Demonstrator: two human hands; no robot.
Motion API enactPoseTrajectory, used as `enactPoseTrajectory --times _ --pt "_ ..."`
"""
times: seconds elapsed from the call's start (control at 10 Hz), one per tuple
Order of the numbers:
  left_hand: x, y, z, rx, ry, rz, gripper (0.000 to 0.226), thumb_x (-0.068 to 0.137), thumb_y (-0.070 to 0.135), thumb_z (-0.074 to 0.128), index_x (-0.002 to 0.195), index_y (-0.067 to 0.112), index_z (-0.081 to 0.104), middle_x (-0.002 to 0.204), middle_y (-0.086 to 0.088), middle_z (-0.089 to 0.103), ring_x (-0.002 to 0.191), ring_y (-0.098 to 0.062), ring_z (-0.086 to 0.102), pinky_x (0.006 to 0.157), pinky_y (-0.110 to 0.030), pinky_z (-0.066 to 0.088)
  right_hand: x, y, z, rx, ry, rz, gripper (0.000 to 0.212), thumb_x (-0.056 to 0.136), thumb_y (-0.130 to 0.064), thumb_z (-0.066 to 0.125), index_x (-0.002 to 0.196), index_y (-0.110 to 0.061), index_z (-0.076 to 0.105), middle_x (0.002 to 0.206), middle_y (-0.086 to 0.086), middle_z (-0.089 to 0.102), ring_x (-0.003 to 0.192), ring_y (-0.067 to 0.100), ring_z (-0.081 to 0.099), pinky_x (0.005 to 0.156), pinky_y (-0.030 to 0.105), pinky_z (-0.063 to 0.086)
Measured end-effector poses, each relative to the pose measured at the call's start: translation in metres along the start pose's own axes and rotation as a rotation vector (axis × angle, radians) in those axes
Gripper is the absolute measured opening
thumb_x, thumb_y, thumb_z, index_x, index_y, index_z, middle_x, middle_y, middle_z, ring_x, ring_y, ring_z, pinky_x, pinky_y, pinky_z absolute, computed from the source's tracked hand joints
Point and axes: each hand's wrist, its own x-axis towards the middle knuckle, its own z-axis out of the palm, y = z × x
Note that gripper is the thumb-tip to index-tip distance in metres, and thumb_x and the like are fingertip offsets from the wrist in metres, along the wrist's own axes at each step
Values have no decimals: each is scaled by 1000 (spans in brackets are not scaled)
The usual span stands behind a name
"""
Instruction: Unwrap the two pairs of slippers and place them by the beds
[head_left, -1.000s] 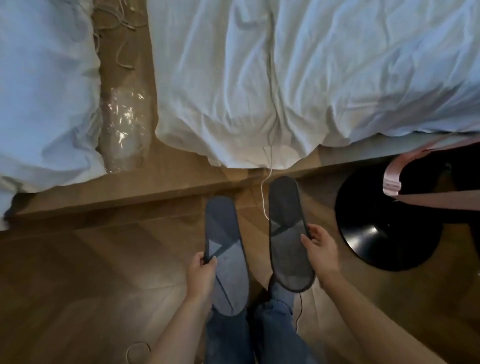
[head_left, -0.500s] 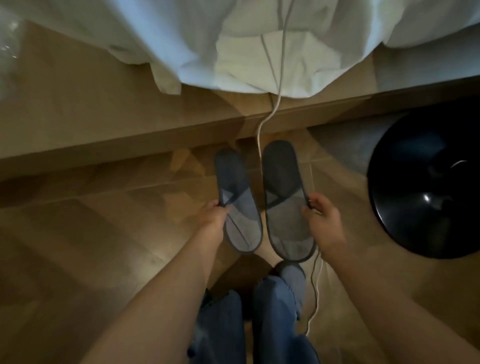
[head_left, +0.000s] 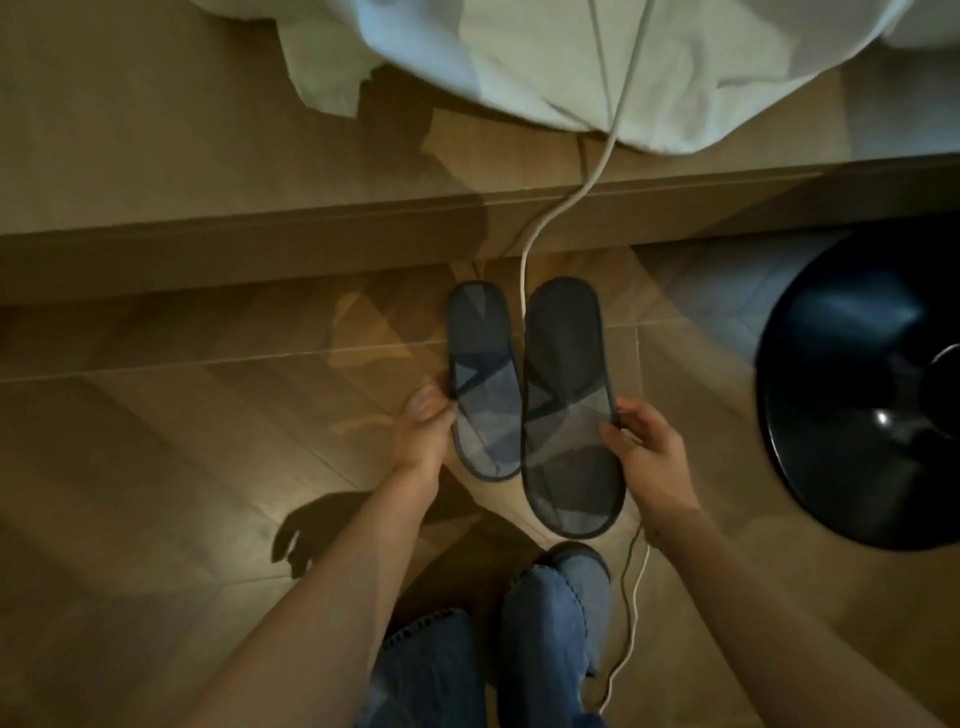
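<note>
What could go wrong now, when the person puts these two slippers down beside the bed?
1. The white cable hangs between the left slipper and the right slipper; it may get trapped under one, or snag a foot later.
2. The left hand and right hand pinch only the edges, so a slipper might slip and land crooked.

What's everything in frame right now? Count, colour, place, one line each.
slippers: 2, dark grey-blue, side by side low over the floor in front of the bed, one in each hand
cable: 1, white, hangs from the bedding, runs down between the slippers
bedding: 1, white, top centre, draped over the bed edge
bed base: 1, light wood, across the top
round base: 1, glossy black, right edge on the floor
floor: wood, brown
legs: 2, blue jeans, bottom centre
left hand: grips the left slipper's edge
right hand: grips the right slipper's edge
</note>
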Motion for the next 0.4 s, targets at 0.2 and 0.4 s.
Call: enactPoseTrajectory --times 0.2,0.4 --pt "-74 16 -43 -159 -276 17 25 92 19 59 115 28 59 108 10 69 98 1 66 75 -16 52 -33 -13 46 -12 -166 -45 24 92 -5 56 113 -15 60 107 3 63 98 18 60 81 29 52" --pt "-39 10 -83 -41 78 72 25 91 12 59 114 20 61 106 4 66 102 -15 62 80 -31 51 -24 -8 107 -283 -281 -156 30 92 -11 57 122 -14 59 110 1 62 104 19 60 92 34 52"
